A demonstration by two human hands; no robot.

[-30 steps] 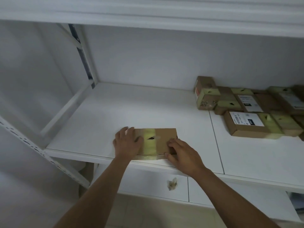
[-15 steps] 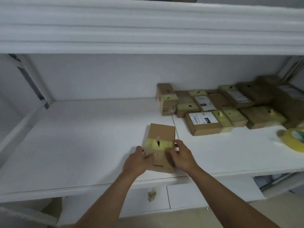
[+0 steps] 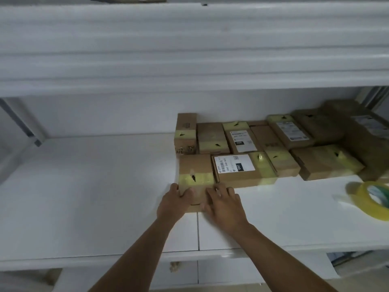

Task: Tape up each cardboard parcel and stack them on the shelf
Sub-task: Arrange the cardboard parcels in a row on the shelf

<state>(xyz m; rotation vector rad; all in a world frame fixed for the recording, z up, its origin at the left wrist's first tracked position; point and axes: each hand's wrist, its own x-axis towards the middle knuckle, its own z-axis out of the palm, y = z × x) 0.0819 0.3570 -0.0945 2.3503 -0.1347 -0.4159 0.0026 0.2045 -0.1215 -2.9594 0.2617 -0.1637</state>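
Cardboard parcel [image 3: 195,175], slid toward one o'clock against the labelled box [image 3: 242,171], seems placed; left hand [image 3: 172,205] and right hand [image 3: 225,205] press its near end, fingers spread.

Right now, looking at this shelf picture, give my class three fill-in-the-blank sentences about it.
1. Both hands, left and right, touch one ____ parcel.
2. The tape roll lies at the shelf's ____ end.
3. The tape across the parcel is ____ in colour.

Missing words: cardboard; right; yellow
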